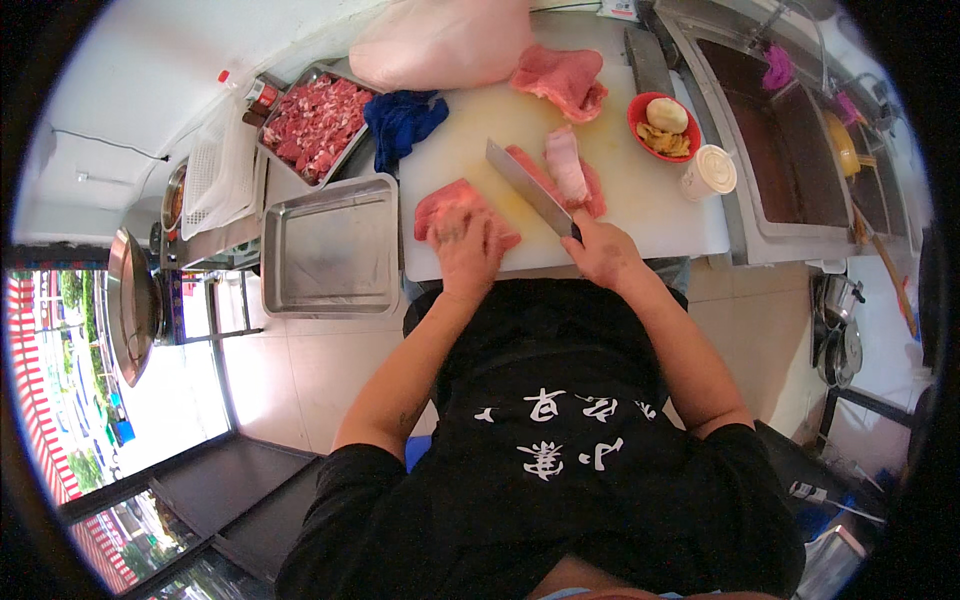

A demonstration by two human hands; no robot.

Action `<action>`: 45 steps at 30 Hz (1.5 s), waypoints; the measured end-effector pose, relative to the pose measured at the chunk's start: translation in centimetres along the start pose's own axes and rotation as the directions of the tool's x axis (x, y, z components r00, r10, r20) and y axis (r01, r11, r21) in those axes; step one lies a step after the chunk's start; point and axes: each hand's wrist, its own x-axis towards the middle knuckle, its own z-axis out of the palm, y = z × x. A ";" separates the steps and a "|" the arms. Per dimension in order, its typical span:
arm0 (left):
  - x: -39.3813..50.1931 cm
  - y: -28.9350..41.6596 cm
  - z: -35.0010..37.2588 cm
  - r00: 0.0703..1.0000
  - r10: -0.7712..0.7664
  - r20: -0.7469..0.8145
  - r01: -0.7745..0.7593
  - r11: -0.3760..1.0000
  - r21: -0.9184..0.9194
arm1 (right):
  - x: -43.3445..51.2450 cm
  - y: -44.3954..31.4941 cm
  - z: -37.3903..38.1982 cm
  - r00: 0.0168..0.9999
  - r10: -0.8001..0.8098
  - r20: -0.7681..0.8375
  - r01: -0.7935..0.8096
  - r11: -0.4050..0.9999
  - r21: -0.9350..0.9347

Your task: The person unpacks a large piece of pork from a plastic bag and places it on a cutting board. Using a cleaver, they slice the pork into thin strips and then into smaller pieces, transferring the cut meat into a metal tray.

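Observation:
On the white cutting board [480,135], my left hand [466,247] rests with bent fingers on a slab of raw meat [444,201]. My right hand [606,251] grips the dark handle of a cleaver [531,189], whose blade points up and left, away from me. Just right of the blade lie more pieces of raw meat [592,187], with a pale, fatty strip [565,161] on top. A larger piece of meat [566,73] sits farther back, beside a big pale pink bulk [442,45] that I cannot identify for certain.
An empty metal tray [330,247] stands left of the board. Behind it are a metal tray of cut meat [315,124] and a blue cloth [401,124]. At right are a red bowl of food [664,127], a lidded cup [709,174] and a metal sink [772,142].

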 end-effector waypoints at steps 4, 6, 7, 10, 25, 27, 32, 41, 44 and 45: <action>0.1 -1.0 -1.0 0.996 -0.086 -0.030 0.088 0.994 0.058 | -0.1 0.8 -0.7 0.997 0.062 -0.038 -0.065 0.995 -0.070; 0.6 -1.9 -1.3 0.991 -0.130 0.011 0.128 0.985 0.120 | -0.2 1.2 -0.6 0.998 0.040 -0.040 -0.041 0.998 -0.041; 0.9 -2.3 -1.3 0.984 -0.174 0.021 0.172 0.981 0.093 | -0.1 1.5 -0.5 0.998 0.050 -0.043 -0.051 0.999 -0.014; 2.2 -3.5 -1.3 0.976 -0.218 0.025 0.214 0.972 0.095 | 0.2 2.5 -0.7 0.998 0.027 -0.055 -0.023 0.997 0.070; 9.7 -4.2 -2.2 0.697 -0.287 0.657 0.611 0.716 -0.337 | -1.7 1.6 -2.3 0.993 0.090 -0.073 -0.088 0.996 0.025; 10.9 -3.5 -3.0 0.574 -0.227 0.787 0.746 0.541 -0.388 | -2.0 1.4 -2.1 0.995 0.059 -0.076 -0.059 0.998 -0.001; 12.3 -2.5 -1.6 0.582 -0.234 0.778 0.684 0.659 -0.313 | -2.7 0.8 -1.8 0.997 0.042 -0.061 -0.044 0.999 -0.022; 10.1 -6.8 1.9 0.979 -0.068 0.194 0.087 0.992 -0.092 | -3.6 0.0 0.5 1.000 0.010 -0.010 -0.010 0.999 -0.045; 9.1 -6.6 2.4 0.999 -0.027 0.039 0.027 1.000 -0.007 | -3.1 -0.2 1.1 0.995 -0.075 -0.072 0.073 0.997 -0.025; 8.7 -6.3 2.4 1.000 -0.028 0.000 0.028 1.000 -0.003 | -2.9 -0.3 1.2 0.993 -0.088 -0.080 0.086 0.996 -0.019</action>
